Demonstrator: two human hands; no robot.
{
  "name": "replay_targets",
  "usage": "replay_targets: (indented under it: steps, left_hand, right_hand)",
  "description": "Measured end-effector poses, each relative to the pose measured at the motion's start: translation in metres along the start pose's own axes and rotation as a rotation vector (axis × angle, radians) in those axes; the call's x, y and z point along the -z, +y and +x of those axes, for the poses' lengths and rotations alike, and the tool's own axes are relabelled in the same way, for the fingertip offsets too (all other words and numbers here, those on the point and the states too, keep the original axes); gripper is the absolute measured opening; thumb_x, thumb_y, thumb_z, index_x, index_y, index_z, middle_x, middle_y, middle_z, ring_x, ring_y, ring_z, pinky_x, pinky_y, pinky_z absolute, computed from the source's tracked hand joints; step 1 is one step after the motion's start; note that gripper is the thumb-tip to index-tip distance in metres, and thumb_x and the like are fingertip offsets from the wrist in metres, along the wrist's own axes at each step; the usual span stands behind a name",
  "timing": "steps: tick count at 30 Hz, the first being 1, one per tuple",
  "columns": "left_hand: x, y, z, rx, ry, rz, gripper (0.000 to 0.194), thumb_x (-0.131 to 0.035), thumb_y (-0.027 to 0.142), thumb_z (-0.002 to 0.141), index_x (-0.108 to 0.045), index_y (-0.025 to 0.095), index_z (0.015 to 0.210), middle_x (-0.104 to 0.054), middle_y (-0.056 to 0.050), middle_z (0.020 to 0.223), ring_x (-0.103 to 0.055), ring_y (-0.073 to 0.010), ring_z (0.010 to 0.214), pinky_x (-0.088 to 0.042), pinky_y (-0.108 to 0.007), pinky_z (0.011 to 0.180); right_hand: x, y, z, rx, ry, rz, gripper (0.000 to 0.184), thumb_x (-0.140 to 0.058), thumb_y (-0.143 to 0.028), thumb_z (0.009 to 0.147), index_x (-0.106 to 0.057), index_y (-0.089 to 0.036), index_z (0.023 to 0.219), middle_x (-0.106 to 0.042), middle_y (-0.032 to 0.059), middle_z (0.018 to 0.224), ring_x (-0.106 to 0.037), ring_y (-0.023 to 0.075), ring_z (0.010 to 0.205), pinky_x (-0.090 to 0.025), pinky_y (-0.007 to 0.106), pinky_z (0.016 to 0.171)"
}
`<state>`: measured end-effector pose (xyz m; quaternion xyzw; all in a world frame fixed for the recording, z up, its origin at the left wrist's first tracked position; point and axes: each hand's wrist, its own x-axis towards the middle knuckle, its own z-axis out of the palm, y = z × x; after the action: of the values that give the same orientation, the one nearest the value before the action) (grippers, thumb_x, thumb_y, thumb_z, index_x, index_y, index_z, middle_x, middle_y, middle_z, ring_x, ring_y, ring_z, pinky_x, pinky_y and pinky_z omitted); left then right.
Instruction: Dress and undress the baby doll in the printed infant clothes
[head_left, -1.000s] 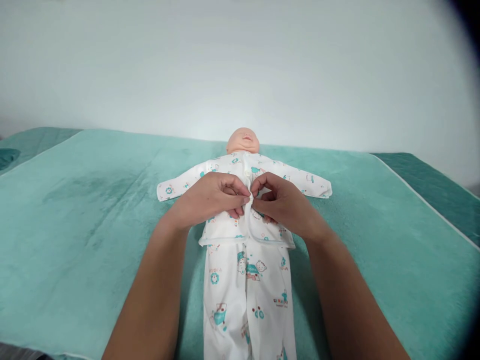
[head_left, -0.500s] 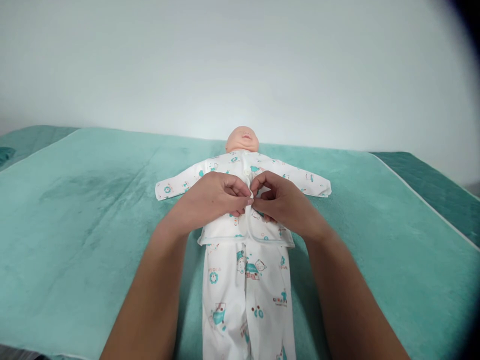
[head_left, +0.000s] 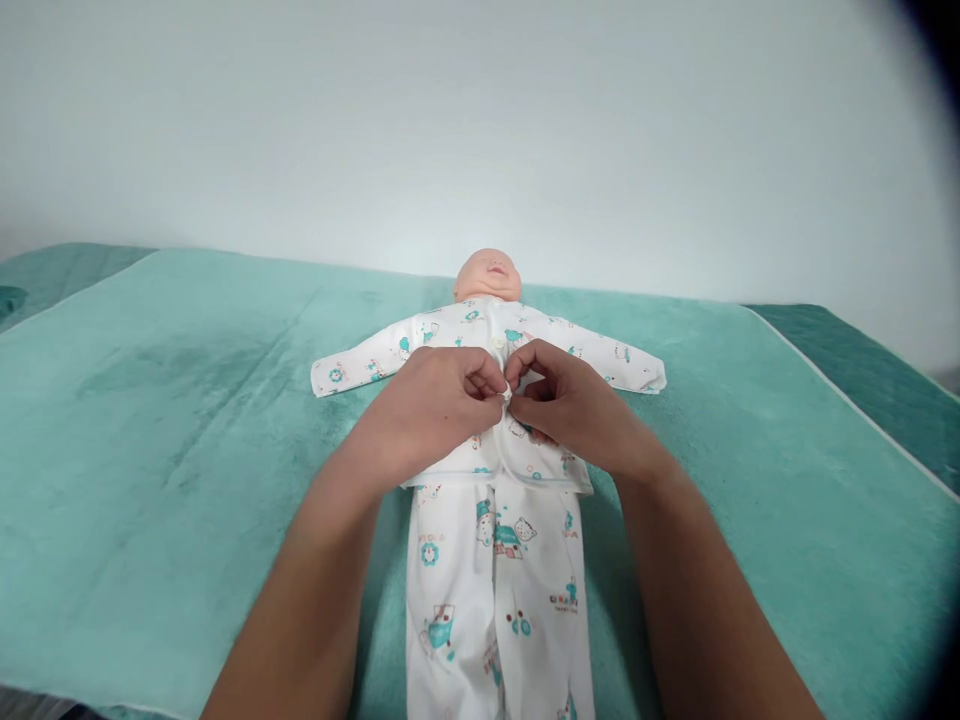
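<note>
A baby doll [head_left: 487, 275] lies on its back, dressed in a white printed baby jacket [head_left: 450, 467] and matching white pants [head_left: 457, 590]. My left hand [head_left: 442, 400] pinches one front edge of the jacket at mid-chest. Facing it, my right hand [head_left: 559, 400] pinches the other edge, and the fingertips of both hands nearly meet at the front opening. A round button [head_left: 497, 344] shows just above my fingers. Whatever small fastening lies between the fingertips is mostly hidden by them. The doll's sleeves stretch out to both sides.
A light green plush sheet [head_left: 187, 480] spreads under the doll, with a crease on its left. Darker green quilted cover [head_left: 840, 370] shows at the far right and far left. A pale wall [head_left: 480, 120] rises behind.
Both hands stay at the jacket's front with only small finger shifts. My left hand's lower fingers are tucked further out of sight. The view has shifted slightly.
</note>
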<state>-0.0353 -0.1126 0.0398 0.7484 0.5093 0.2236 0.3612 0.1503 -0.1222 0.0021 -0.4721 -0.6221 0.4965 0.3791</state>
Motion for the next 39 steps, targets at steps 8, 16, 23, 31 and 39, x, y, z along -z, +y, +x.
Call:
replay_targets:
  steps: [8, 16, 23, 31, 39]
  left_hand:
    - [0.001, -0.011, 0.005, -0.018, -0.085, -0.254, 0.013, -0.059, 0.019, 0.075, -0.063, 0.022, 0.087, -0.070, 0.001, 0.080, -0.065, -0.0142, 0.071, -0.048, -0.025, 0.060]
    - [0.000, -0.013, 0.007, -0.040, -0.076, -0.311, 0.016, -0.060, 0.014, 0.072, -0.058, 0.022, 0.086, -0.064, 0.003, 0.072, -0.062, -0.0123, 0.066, -0.049, -0.024, 0.060]
    - [0.005, -0.012, 0.004, -0.037, -0.114, -0.248, 0.007, -0.059, 0.017, 0.077, -0.059, 0.021, 0.082, -0.068, 0.002, 0.073, -0.064, -0.0125, 0.066, -0.048, -0.025, 0.062]
    - [0.006, -0.012, 0.004, -0.060, -0.115, -0.223, 0.004, -0.059, 0.019, 0.079, -0.056, 0.021, 0.081, -0.066, 0.002, 0.070, -0.062, -0.0125, 0.065, -0.047, -0.024, 0.060]
    - [0.005, -0.010, 0.003, -0.065, -0.116, -0.219, 0.003, -0.059, 0.022, 0.081, -0.057, 0.021, 0.083, -0.066, 0.002, 0.070, -0.063, -0.0132, 0.066, -0.048, -0.026, 0.063]
  right_hand:
    - [0.007, 0.004, -0.001, -0.009, -0.088, 0.010, 0.016, -0.060, -0.022, 0.083, -0.055, -0.025, 0.097, -0.050, -0.0078, 0.061, -0.049, 0.0089, 0.051, -0.034, 0.021, 0.044]
    - [0.010, 0.002, -0.002, -0.040, -0.098, 0.006, 0.018, -0.068, -0.031, 0.085, -0.057, -0.024, 0.098, -0.052, -0.0068, 0.059, -0.053, 0.0095, 0.053, -0.037, 0.020, 0.045]
    - [0.008, 0.004, -0.001, -0.041, -0.076, 0.009, 0.018, -0.069, -0.028, 0.083, -0.059, -0.024, 0.097, -0.050, -0.0076, 0.057, -0.049, 0.0090, 0.049, -0.033, 0.021, 0.042]
    - [0.008, 0.005, 0.004, -0.039, -0.109, 0.193, 0.022, -0.075, -0.022, 0.075, -0.059, -0.022, 0.089, -0.052, -0.0067, 0.069, -0.044, 0.0053, 0.050, -0.031, 0.021, 0.045]
    - [0.008, 0.006, 0.005, -0.033, -0.078, 0.179, 0.014, -0.070, -0.021, 0.078, -0.062, -0.020, 0.089, -0.055, -0.0044, 0.073, -0.045, 0.0053, 0.050, -0.030, 0.022, 0.045]
